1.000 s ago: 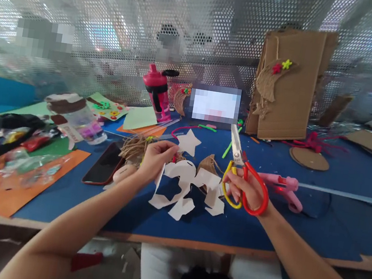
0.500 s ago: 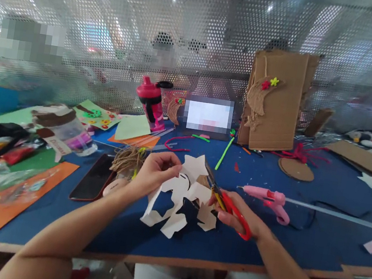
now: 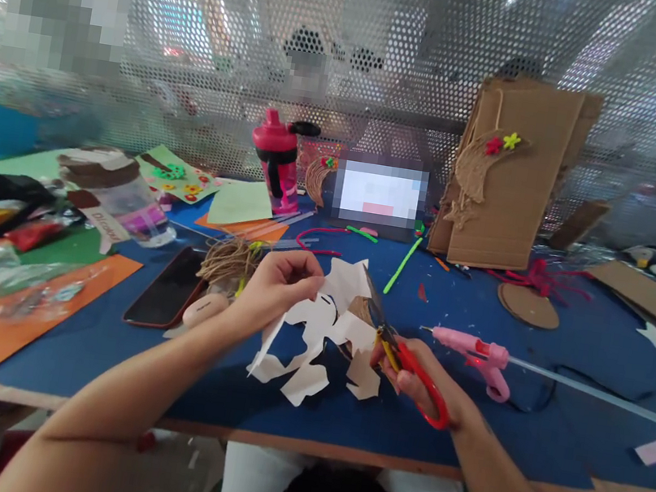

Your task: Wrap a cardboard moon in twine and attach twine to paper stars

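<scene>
My left hand [image 3: 286, 287] pinches the edge of a star-shaped piece of white paper [image 3: 345, 283]. In my right hand [image 3: 416, 377] are scissors [image 3: 408, 367] with red and yellow handles. Their dark blades lie at the right edge of the star, pointing up and left. Below the hands hang or lie several irregular white paper offcuts [image 3: 307, 383]; whether they join the star I cannot tell. A roundish brown piece [image 3: 363, 310] shows partly behind the paper.
Right of the scissors lies a pink glue gun [image 3: 472, 346] with a long glue stick. A phone [image 3: 166, 288] and a twine bundle [image 3: 230, 263] lie left. Behind stand a pink bottle [image 3: 274, 157], a blurred screen [image 3: 380, 195] and cardboard sheets [image 3: 511, 199] with a twine moon.
The view has shifted slightly, so the background sits a little differently. My left hand still pinches the paper, and the scissors stay at the star's right edge.
</scene>
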`<state>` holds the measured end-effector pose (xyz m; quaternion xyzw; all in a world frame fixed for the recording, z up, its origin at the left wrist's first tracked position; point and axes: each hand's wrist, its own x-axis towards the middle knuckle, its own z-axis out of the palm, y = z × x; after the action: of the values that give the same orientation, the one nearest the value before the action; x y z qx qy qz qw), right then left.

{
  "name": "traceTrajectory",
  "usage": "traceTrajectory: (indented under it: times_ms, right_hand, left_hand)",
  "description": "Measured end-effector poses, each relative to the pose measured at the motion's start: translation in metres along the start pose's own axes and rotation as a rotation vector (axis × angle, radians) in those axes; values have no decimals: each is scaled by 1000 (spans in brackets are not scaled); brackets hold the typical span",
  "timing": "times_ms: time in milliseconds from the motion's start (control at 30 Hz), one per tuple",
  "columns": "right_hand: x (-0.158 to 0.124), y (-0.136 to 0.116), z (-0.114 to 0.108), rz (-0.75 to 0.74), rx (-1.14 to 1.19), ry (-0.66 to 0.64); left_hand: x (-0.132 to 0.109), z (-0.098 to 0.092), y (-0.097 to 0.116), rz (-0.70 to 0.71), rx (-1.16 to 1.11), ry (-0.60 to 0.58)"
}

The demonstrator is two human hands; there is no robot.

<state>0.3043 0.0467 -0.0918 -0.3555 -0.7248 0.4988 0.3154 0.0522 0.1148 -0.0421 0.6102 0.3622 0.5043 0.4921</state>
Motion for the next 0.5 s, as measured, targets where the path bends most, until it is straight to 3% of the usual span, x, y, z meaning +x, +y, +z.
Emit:
traceTrajectory:
  times_ms: [300, 500]
  right_hand:
    - [5, 8, 8, 41, 24, -52]
    - [8, 1, 13, 46, 22, -52]
  left_hand:
    - [-18, 34, -16, -228, -331, 41]
    - [-26, 40, -12, -213, -293, 11]
